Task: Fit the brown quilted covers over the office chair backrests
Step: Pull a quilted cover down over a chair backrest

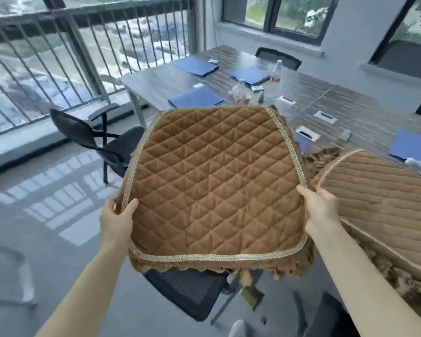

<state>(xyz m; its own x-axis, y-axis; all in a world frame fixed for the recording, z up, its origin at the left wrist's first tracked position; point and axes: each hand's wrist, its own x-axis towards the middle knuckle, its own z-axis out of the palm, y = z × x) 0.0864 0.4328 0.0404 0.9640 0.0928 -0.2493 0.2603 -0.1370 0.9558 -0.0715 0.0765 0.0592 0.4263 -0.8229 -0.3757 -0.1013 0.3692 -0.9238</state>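
A brown quilted cover (214,183) with gold braid trim and a frilled edge is spread flat in front of me, held up above a black mesh office chair (187,291) whose seat shows below it. My left hand (118,221) grips the cover's left edge. My right hand (322,210) grips its right edge. A second brown quilted cover (379,190) lies to the right, draped over something I cannot make out.
A long grey wooden table (326,98) stands behind, carrying blue folders (196,98), water bottles (238,92) and cable ports. Another black chair (93,139) stands at the left near a metal railing (66,52). More chair backs show beyond the table. The floor at left is glossy grey.
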